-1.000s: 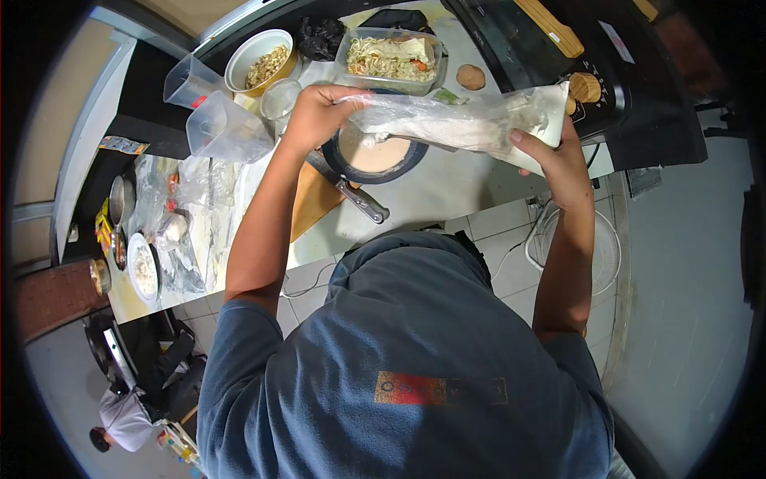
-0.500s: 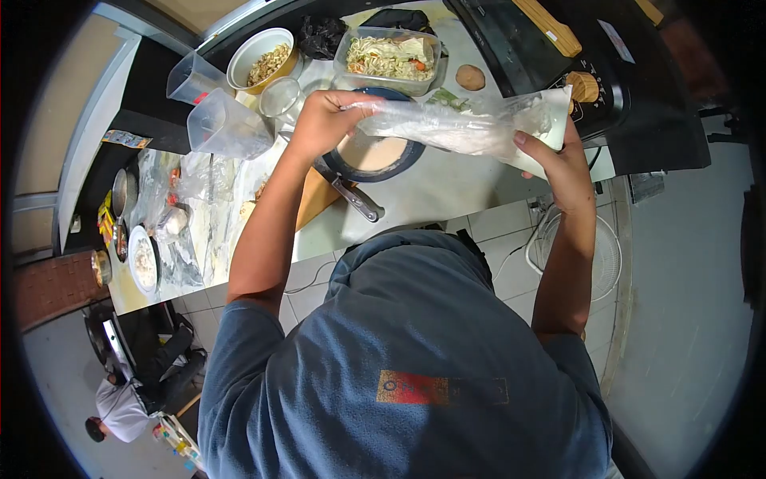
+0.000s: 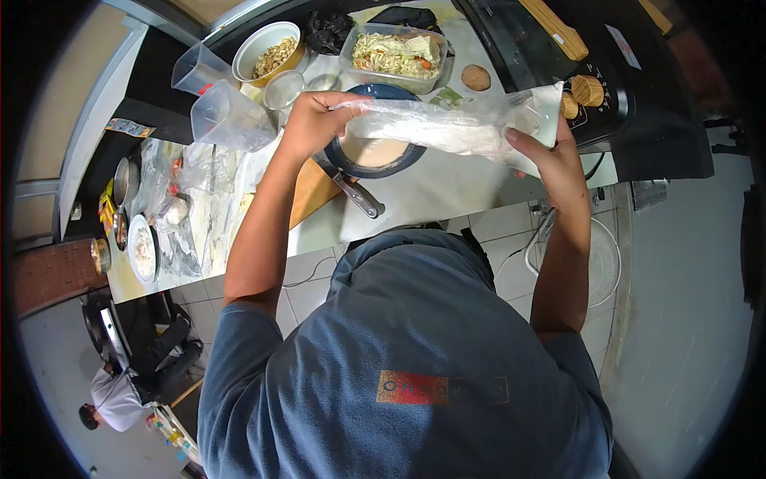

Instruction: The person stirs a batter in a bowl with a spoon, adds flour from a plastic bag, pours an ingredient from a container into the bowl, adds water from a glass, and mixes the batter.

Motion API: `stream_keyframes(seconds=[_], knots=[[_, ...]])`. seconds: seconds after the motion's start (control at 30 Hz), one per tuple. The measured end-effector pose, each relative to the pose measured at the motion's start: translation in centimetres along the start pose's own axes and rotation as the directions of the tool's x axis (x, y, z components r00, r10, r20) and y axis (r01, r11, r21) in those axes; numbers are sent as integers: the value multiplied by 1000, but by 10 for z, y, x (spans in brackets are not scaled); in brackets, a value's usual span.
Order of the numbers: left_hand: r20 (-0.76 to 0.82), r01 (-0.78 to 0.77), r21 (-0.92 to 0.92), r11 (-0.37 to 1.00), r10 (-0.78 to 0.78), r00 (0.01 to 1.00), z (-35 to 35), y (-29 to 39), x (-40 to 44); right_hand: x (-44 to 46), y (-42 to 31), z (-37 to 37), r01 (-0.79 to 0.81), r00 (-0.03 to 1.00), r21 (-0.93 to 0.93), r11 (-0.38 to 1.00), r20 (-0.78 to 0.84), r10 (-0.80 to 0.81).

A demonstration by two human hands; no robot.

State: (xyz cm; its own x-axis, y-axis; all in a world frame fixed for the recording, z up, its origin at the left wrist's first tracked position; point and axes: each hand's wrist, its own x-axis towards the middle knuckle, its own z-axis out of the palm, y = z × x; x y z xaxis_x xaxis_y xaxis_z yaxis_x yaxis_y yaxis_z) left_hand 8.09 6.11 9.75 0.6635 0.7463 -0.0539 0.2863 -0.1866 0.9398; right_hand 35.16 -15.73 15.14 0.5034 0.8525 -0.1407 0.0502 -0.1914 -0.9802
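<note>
A clear plastic bag of white powder (image 3: 447, 128) is stretched sideways between my two hands. My left hand (image 3: 315, 124) pinches its narrow, gathered end. Around its fuller end my right hand (image 3: 550, 156) is closed, thumb on top. Beneath the bag stands a dark blue bowl (image 3: 375, 172) of pale, creamy liquid, partly covered from view. A knife (image 3: 357, 195) lies just in front of the bowl, beside a wooden cutting board (image 3: 313, 194) that my left forearm partly hides.
Behind the bag are a plastic container of shredded vegetables (image 3: 395, 60) and a round brown item (image 3: 475, 77). Clear plastic containers (image 3: 227, 116) and a bowl of chopped pieces (image 3: 271, 54) stand left. A black appliance (image 3: 614, 96) is at right. Another person (image 3: 120, 395) sits at lower left.
The bag has shifted slightly left and flattened a little, still held in both hands. The view has shifted slightly. The other person at lower left has moved a little.
</note>
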Motion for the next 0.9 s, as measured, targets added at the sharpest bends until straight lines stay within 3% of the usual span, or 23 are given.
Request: stream_keyframes(seconds=[0.13,0.5,0.57,0.7,0.8,0.9], knots=[[25,-62,45,997,61,998,8,-1,1,3,4,-2,10,1000,-14,1000,-1,-10],[-15,16,31,999,-16,1000,13,3,10,-4,-1,-5,15,999,-6,1000,-43,-16],[67,-27,82,996,21,998,15,-1,11,-6,-3,-6,9,999,-4,1000,-53,-10],[33,-106,46,993,105,994,18,3,12,-10,-4,-6,40,997,18,999,-66,-38],[65,26,60,998,-30,997,18,7,14,-10,-3,-8,38,997,24,999,-74,-36],[97,-79,130,988,67,993,21,4,14,-14,-1,-7,23,996,18,1000,-86,-21]])
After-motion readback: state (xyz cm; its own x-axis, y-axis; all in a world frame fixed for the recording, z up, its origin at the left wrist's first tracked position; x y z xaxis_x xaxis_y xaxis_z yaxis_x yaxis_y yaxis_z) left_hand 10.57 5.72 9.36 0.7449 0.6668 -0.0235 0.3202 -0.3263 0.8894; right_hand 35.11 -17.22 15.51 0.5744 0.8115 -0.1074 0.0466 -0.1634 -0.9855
